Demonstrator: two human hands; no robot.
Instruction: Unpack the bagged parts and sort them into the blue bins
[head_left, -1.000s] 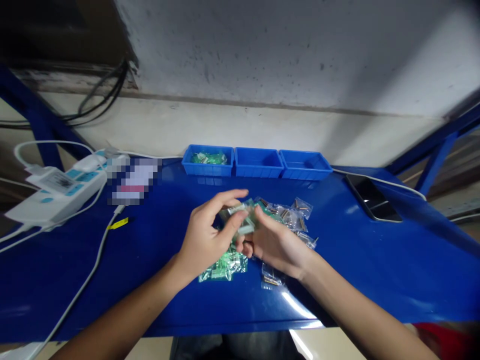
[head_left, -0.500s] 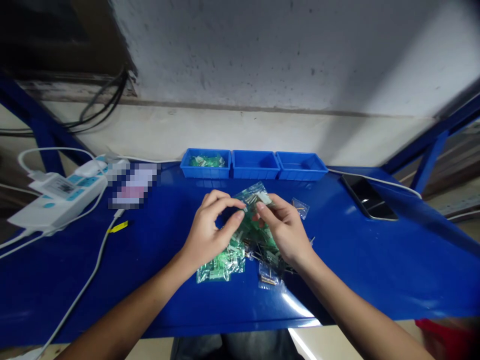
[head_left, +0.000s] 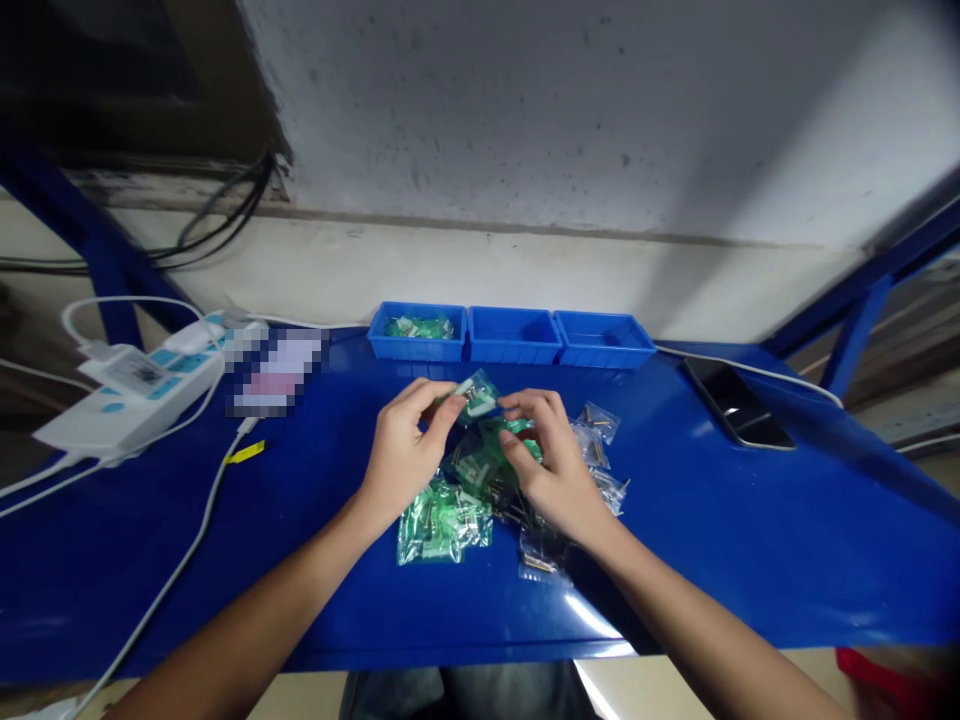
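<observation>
Pinching 1 green packet (head_left: 479,398) in left hand (head_left: 403,440), right hand (head_left: 556,465) beside it, curved but unclosed

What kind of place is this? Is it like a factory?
It could be a small workshop or packing spot. You can tell from the row of blue bins along the back of the blue table and the pile of little green packets in front.
</observation>
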